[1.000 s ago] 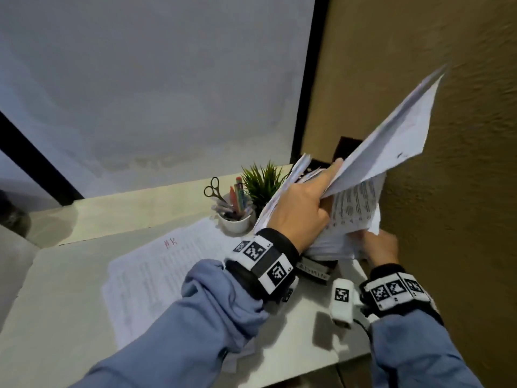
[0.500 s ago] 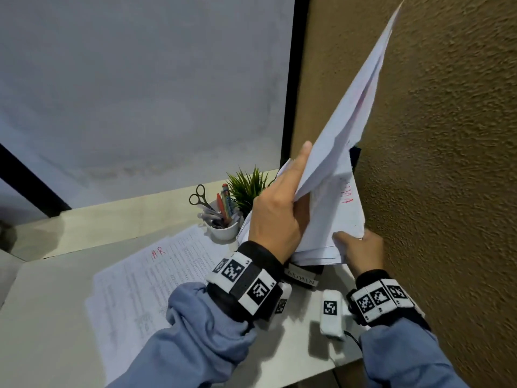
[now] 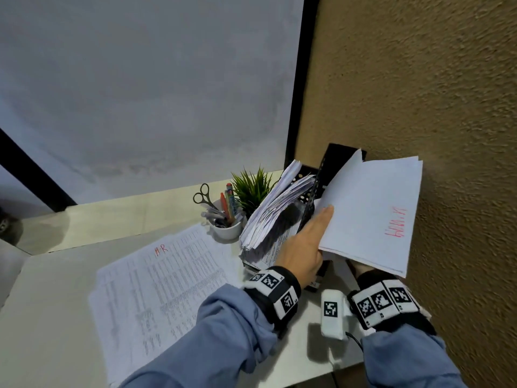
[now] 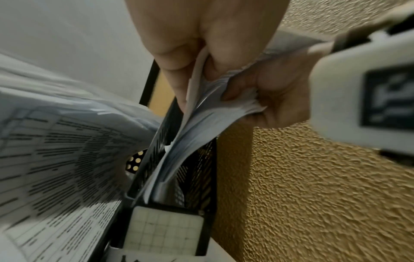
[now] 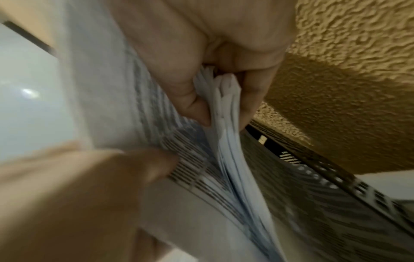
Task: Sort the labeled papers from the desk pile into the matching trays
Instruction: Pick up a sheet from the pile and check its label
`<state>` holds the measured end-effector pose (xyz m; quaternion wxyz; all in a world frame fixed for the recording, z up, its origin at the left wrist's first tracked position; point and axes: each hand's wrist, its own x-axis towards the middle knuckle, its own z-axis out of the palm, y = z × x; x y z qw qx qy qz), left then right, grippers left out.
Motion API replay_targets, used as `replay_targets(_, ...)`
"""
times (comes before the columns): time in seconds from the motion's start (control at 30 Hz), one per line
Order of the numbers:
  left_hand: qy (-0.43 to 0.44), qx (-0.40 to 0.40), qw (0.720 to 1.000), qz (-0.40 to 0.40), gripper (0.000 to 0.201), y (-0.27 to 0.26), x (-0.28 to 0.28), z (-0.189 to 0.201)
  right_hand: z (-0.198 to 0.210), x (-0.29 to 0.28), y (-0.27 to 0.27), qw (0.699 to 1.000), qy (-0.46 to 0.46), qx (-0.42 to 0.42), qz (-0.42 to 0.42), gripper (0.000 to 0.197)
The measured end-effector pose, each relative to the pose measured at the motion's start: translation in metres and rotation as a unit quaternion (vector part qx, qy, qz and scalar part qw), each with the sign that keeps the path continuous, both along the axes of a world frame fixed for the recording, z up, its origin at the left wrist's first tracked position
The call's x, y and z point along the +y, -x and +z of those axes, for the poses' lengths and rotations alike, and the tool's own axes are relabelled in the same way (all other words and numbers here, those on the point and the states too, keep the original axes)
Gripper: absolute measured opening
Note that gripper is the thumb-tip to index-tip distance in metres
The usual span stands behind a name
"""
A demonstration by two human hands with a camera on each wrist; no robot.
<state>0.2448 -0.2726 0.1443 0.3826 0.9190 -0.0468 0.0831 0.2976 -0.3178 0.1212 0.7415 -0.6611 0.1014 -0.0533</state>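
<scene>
My left hand [image 3: 316, 233] and right hand [image 3: 361, 268] both hold a sheaf of white papers [image 3: 372, 214] with a red handwritten label, close to the tan wall. It leans over the right slot of a black perforated file tray [image 3: 310, 197]. In the left wrist view my left hand [image 4: 197, 70] pinches the top sheets, and the sheaf [image 4: 190, 134] runs down into the tray slot [image 4: 201, 170]. My right hand [image 5: 215, 92] pinches the sheaf's [image 5: 233, 159] lower edge and is mostly hidden in the head view. The desk pile [image 3: 162, 278], labelled "M.R" in red, lies to the left.
The tray's left slot holds a thick bundle of printed sheets [image 3: 277, 208]. Behind it stand a white cup [image 3: 226, 231] with scissors and pens, and a small green plant [image 3: 251, 189]. The rough tan wall [image 3: 447, 135] is right beside the tray. A squared label card [image 4: 163, 230] fronts the tray.
The sheaf, held up high against the wall before, has swung down and now lies tilted over the tray's right slot. Both hands came down with it.
</scene>
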Motion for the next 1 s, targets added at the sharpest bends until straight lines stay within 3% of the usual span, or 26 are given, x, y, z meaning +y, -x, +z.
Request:
replay_targets(0.03, 0.019, -0.002, 1.0, 0.005, 0.087, -0.004, 0.002, 0.0, -0.001, 0.0, -0.003, 0.999, -0.032, -0.012, -0.036, 0.05)
replay_targets(0.07, 0.036, -0.002, 0.999, 0.009, 0.085, -0.009, 0.003, -0.002, 0.006, -0.008, -0.003, 0.999, -0.029, -0.022, 0.009, 0.048)
replay_targets(0.1, 0.049, 0.0, 0.999, 0.018, 0.084, -0.014, 0.005, -0.004, 0.024, -0.016, 0.001, 0.998, 0.011, 0.005, 0.066, 0.038)
replay_targets(0.17, 0.059, 0.023, 0.997, 0.051, 0.082, -0.024, 0.009, -0.009, 0.047, -0.05, -0.011, 0.991, 0.115, 0.005, 0.074, 0.009)
replay_targets(0.23, 0.054, 0.064, 0.993, 0.08, 0.079, -0.032, 0.014, -0.014, 0.064, -0.07, -0.012, 0.978, 0.179, -0.065, 0.08, 0.026)
replay_targets(0.33, 0.04, 0.097, 0.991, 0.083, 0.073, -0.038, 0.017, -0.016, 0.071, -0.053, -0.007, 0.961, 0.24, -0.1, 0.095, 0.026)
replay_targets(0.5, -0.138, 0.127, 0.978, 0.091, 0.048, -0.036, 0.022, -0.022, 0.075, -0.049, -0.001, 0.924, 0.355, -0.135, 0.051, 0.004)
replay_targets(0.57, -0.135, 0.146, 0.977, 0.081, 0.049, -0.033, 0.025, -0.029, 0.069, -0.045, 0.002, 0.901, 0.413, -0.111, 0.065, 0.01)
replay_targets(0.67, -0.111, 0.191, 0.974, 0.052, 0.055, -0.031, 0.026, -0.037, 0.057, -0.044, 0.005, 0.877, 0.463, -0.028, 0.124, 0.039)
replay_targets(0.83, -0.093, 0.195, 0.976, 0.015, 0.055, -0.036, 0.028, -0.043, 0.046, -0.043, 0.006, 0.907, 0.395, 0.013, 0.143, 0.064)
replay_targets(1.0, -0.056, 0.197, 0.979, -0.011, 0.073, -0.028, 0.035, -0.04, 0.045, -0.044, -0.003, 0.914, 0.388, -0.002, 0.116, 0.068)
